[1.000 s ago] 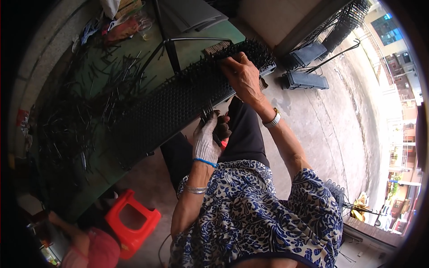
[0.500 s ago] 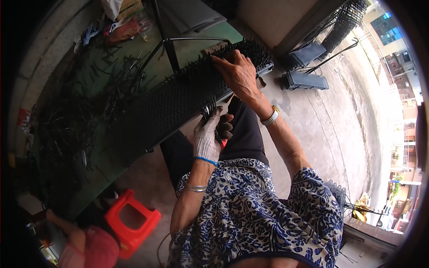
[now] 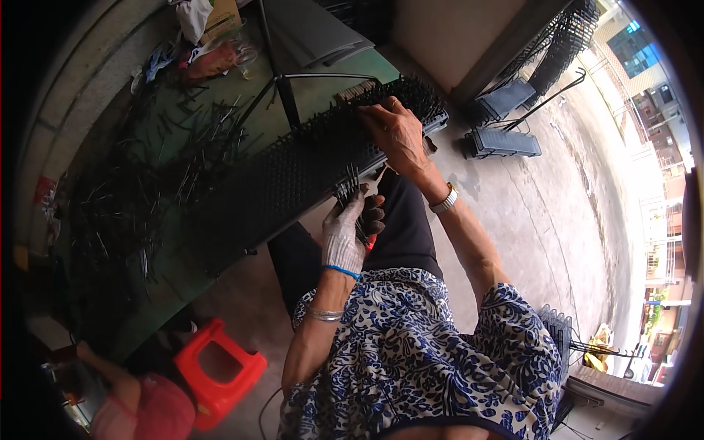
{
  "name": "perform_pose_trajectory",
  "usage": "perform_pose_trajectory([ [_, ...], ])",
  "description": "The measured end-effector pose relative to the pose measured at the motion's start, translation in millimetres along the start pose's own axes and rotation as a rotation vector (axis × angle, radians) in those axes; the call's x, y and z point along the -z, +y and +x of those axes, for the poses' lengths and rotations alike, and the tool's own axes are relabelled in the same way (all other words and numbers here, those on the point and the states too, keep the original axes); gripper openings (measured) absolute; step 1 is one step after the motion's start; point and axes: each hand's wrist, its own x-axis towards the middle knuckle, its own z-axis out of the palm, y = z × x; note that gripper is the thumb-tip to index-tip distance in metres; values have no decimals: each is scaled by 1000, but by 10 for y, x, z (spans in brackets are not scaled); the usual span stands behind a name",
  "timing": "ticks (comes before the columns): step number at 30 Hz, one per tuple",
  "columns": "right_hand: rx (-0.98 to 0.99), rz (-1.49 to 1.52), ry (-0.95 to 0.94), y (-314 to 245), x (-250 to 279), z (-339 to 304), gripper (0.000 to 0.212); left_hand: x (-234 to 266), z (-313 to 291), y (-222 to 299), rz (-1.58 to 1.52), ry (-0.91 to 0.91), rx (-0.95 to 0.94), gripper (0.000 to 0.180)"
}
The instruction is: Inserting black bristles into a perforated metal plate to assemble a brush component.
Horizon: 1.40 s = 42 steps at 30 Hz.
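A long black panel (image 3: 282, 180) with a grid of small holes lies along the near edge of the green table. Thin black rods (image 3: 334, 121) stand upright, packed densely along its far side and right end. My left hand (image 3: 343, 236), in a whitish knit glove with darkened fingertips, is closed around a bundle of thin dark rods (image 3: 349, 185) just below the panel's near edge. Bare, with a watch on the wrist, my right hand (image 3: 400, 139) is over the panel's right part at the standing rods. Its fingers are bent downward and their tips are hidden among the rods.
Many loose black rods (image 3: 147, 198) lie heaped across the green table (image 3: 172, 290) at left. A black metal stand (image 3: 287, 99) rises behind the panel. A red stool (image 3: 253, 367) and another person (image 3: 158, 407) are at lower left. Finished-looking black racks (image 3: 506, 141) stand on the floor at right.
The whole view has shifted slightly. My right hand's fingers have drawn closer together and dipped toward the rods. My left hand still grips its bundle near the panel's edge.
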Motion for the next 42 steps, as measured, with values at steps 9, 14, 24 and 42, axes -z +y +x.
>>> perform_pose_trajectory([
  [9,90,0,99,10,-175,72,12,-58,-60,68,41,54,4,22],
  [14,100,-235,34,-28,-144,85,19,-26,-35,68,-8,34,10,21],
  [24,-172,429,-552,-272,444,-243,19,-51,-42,84,67,17,-7,21],
  [42,-36,237,237,44,99,-73,11,122,190,-7,-53,94,31,18],
])
